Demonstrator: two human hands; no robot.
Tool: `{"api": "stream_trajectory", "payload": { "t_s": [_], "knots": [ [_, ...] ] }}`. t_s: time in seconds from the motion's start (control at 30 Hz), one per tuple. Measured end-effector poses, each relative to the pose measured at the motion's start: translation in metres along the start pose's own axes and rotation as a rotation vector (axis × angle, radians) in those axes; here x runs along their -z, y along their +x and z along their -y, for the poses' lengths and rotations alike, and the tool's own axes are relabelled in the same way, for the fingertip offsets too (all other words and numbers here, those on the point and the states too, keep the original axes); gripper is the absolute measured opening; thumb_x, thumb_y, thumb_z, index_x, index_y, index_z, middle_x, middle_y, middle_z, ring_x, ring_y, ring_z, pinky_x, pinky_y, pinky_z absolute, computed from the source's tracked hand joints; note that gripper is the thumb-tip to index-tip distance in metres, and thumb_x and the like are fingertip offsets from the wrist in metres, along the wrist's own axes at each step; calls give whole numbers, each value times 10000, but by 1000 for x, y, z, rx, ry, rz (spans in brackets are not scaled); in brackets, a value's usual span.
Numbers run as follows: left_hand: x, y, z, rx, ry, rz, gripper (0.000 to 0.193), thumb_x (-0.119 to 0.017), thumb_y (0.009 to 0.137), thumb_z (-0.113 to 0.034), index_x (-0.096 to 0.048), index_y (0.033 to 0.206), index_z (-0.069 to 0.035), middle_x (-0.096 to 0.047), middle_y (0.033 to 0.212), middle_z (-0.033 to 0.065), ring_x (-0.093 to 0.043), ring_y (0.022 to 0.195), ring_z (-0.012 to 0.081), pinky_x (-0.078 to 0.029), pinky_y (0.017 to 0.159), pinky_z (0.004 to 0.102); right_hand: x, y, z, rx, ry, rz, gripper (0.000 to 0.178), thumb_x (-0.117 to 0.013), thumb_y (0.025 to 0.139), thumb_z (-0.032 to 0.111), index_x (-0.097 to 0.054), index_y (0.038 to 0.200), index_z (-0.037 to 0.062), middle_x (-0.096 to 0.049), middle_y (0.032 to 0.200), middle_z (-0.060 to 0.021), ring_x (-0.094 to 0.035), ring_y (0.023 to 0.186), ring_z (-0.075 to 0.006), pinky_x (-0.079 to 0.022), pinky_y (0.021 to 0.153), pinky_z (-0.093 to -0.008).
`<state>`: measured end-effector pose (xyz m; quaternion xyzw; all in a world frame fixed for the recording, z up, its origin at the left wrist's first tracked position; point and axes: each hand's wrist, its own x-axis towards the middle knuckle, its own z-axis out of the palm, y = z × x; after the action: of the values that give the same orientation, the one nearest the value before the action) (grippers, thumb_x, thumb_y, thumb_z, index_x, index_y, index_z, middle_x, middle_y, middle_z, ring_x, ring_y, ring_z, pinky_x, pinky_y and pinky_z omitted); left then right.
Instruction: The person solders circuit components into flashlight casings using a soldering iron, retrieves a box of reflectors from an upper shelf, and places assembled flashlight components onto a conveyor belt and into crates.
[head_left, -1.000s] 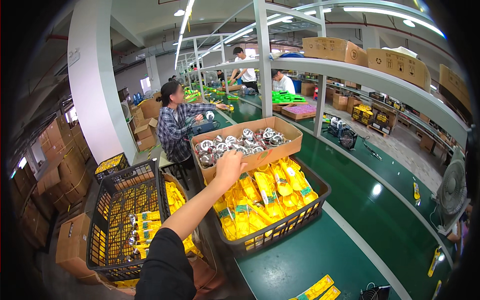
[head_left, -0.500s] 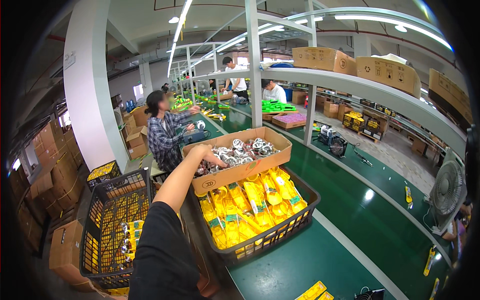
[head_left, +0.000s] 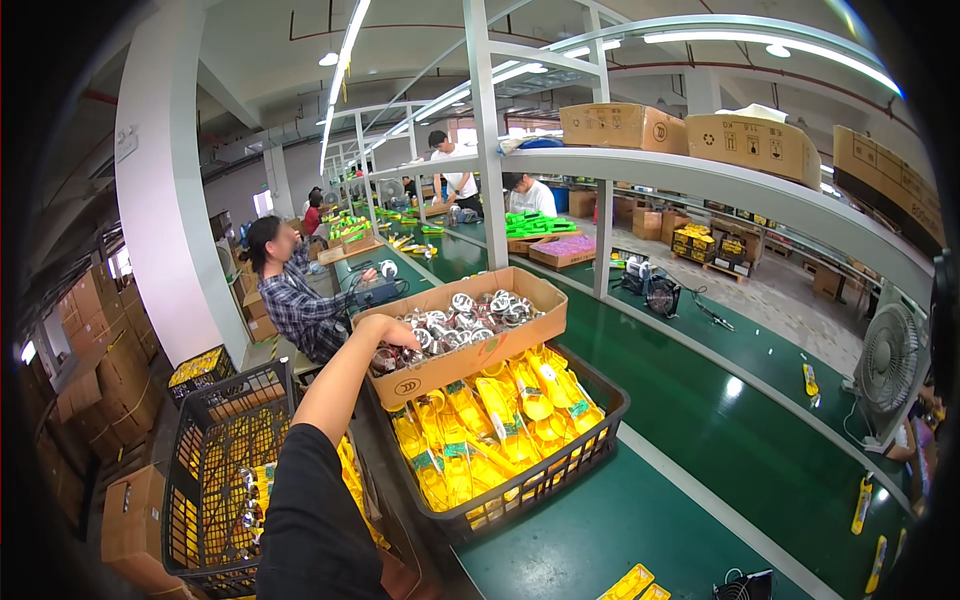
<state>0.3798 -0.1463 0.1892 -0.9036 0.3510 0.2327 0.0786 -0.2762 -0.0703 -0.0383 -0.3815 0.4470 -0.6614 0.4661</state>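
My left hand [head_left: 388, 331] reaches over the near left side of an open cardboard box [head_left: 480, 357]. Its fingers bend down among small round silver and dark red parts [head_left: 465, 318]; the fingertips are mostly hidden, and whatever they grip cannot be made out. The box rests tilted over the far part of a black plastic crate [head_left: 560, 475]. Yellow plastic housings [head_left: 500, 420], some with green patches, fill that crate. My right hand is not in view.
A second black crate [head_left: 187, 515] at my left holds yellow pieces with silver ends. Beyond the box sits a person in a checked shirt [head_left: 300, 300]. A green conveyor belt [head_left: 680, 400] runs past on the right, with a steel post [head_left: 483, 150] and a fan [head_left: 888, 368] beside it.
My left hand has drawn slightly left within the box, its fingers more bent. The whole view has shifted a little. The seated person has leaned back and drawn an arm in.
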Motion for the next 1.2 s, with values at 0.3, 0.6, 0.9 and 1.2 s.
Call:
{"api": "stream_trajectory", "payload": {
  "t_s": [0.3,0.6,0.9,1.2],
  "knots": [
    [-15,0,21,-309,-58,-433,515,-605,619,-339,-492,1001,-13,-533,990,159,-517,895,258,-399,764,325,-3,37,13,82,-170,185,233,-532,771,113,-433,973,53,-499,808,-35,-446,603,-91,-369,513,-206],
    [-22,27,35,-440,-10,-594,578,-671,557,-251,-503,1077,-64,-475,1055,184,-493,932,274,-413,780,322,-6,37,-1,99,-150,236,230,-511,771,90,-432,979,32,-510,830,-53,-473,617,-104,-379,508,-214],
    [-28,28,45,-551,-313,-903,335,-681,470,-123,-585,779,-39,-588,716,117,-555,663,181,-438,624,278,-7,35,4,44,-170,169,229,-558,748,119,-448,927,29,-506,741,-46,-468,570,-99,-374,488,-208],
    [-15,8,28,-531,-441,-1422,287,-618,469,-46,-493,726,-59,-462,1007,162,-429,998,324,-347,856,346,-6,38,4,50,-171,182,204,-547,755,104,-444,912,27,-500,731,-45,-466,551,-102,-382,488,-213]
  ]
}}
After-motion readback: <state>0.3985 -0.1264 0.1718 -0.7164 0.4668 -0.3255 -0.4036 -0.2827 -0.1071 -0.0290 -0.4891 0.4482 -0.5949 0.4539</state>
